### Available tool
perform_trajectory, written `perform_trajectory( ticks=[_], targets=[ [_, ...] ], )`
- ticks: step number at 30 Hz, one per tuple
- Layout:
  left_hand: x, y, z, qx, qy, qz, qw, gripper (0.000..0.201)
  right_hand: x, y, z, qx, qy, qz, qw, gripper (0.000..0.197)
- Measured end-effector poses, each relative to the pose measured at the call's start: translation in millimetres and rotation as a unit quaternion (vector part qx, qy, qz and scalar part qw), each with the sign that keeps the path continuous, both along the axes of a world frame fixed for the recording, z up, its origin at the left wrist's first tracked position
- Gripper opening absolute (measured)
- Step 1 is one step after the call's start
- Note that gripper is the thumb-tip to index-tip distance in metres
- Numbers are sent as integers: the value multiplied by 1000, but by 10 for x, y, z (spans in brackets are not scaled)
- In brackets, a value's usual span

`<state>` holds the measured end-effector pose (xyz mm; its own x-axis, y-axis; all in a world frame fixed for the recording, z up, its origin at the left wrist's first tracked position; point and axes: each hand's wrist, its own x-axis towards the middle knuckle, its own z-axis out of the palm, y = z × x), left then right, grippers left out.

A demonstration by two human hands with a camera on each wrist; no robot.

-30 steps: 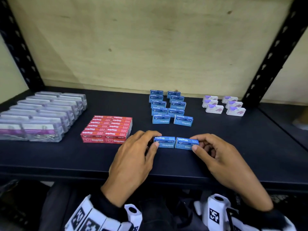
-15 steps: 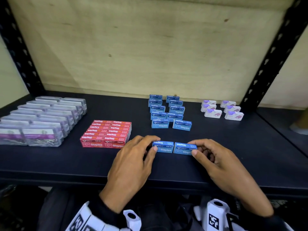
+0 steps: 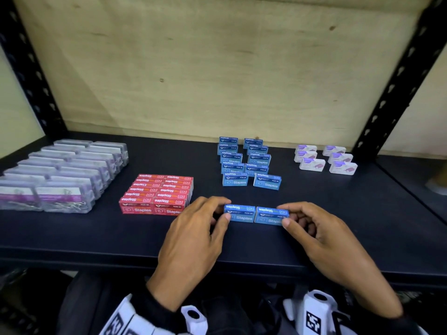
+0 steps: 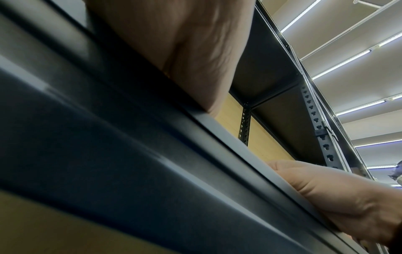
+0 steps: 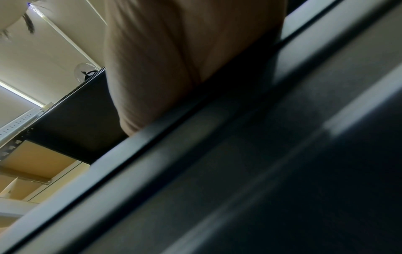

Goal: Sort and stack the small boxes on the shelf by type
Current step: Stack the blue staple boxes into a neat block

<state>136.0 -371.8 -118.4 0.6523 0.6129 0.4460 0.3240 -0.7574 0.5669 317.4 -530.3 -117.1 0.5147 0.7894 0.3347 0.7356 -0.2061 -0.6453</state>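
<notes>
Two blue staple boxes lie side by side near the front of the black shelf (image 3: 96, 233). My left hand (image 3: 223, 211) pinches the left blue box (image 3: 240, 213) at its left end. My right hand (image 3: 285, 215) pinches the right blue box (image 3: 271, 215) at its right end. Behind them stands a double row of stacked blue staple boxes (image 3: 244, 163). Both wrist views show only the heel of each hand and the shelf's front rail (image 4: 195, 154); the fingers are hidden there.
Red staple boxes (image 3: 157, 194) sit in a block left of my hands. Clear boxes of paper clips (image 3: 60, 175) fill the far left. Small white boxes with purple print (image 3: 324, 159) stand at the back right. Black uprights (image 3: 396, 88) frame the shelf; a plywood back (image 3: 217, 68) closes it.
Both hands have kept their grip on the two blue boxes. The pair has stayed together near the shelf front; the head view has tilted a little.
</notes>
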Motion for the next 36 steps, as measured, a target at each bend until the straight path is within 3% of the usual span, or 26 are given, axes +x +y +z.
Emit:
perform_trajectory(
  ticks=[14,21,24,28,36],
  targets=[
    [2,-24,29,2,12,5,1000,21,-20,7,6,-9,-7,-9,1000,19],
    [-45,-34,148,-19,77,-29,996,43,-63,-45,95,-11,36,-11,999,24],
    [-82,-5,333,-1,119,-47,992,44,-81,-162,278,-67,43,16,997,35],
    [-63,88,729,68,169,-47,982,40,-129,-281,681,-134,-30,47,989,56],
    [320,363,1377,136,297,-79,942,37,71,33,1314,-269,-76,66,958,34]
  ],
)
